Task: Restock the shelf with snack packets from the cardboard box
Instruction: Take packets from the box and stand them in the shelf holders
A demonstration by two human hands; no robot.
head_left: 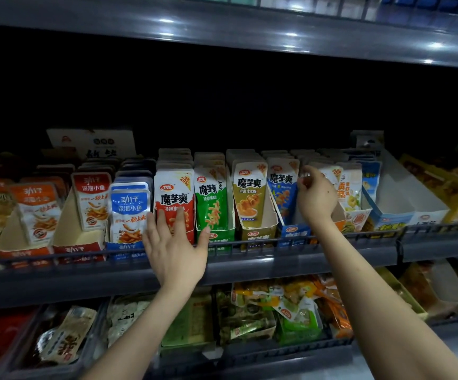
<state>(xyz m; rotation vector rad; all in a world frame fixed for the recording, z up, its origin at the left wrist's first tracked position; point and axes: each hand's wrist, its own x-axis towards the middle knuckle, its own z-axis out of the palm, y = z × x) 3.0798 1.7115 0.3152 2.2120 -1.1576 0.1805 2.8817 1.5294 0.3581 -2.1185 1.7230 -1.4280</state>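
Facing up stock looks like the step in hand. The glossy red-and-white snack packet stands upright at the front of its row on the dark metal middle shelf, approx. 7 o'clock of frame centre. The left hand is spread wide, fingers straight, tips flat against that packet's lower face; it holds nothing.

At 3 o'clock of it stand a green foil packet, an olive-brown packet & a blue packet, each upright in its own open carton. The right hand, further out at 3 o'clock, has fingers curled in by the tops of the white-and-orange packets. It may be pinching one, but it's too dim to tell.

A thin black wire rail runs along the shelf front. At 6 o'clock, loose mixed packets lie in dark plastic bins. The cardboard box isn't in view.

Next move, prob.: left hand squares the red row, right hand needs a clean pinch on one packet top, then a reach to the box w/o tipping neighbours.
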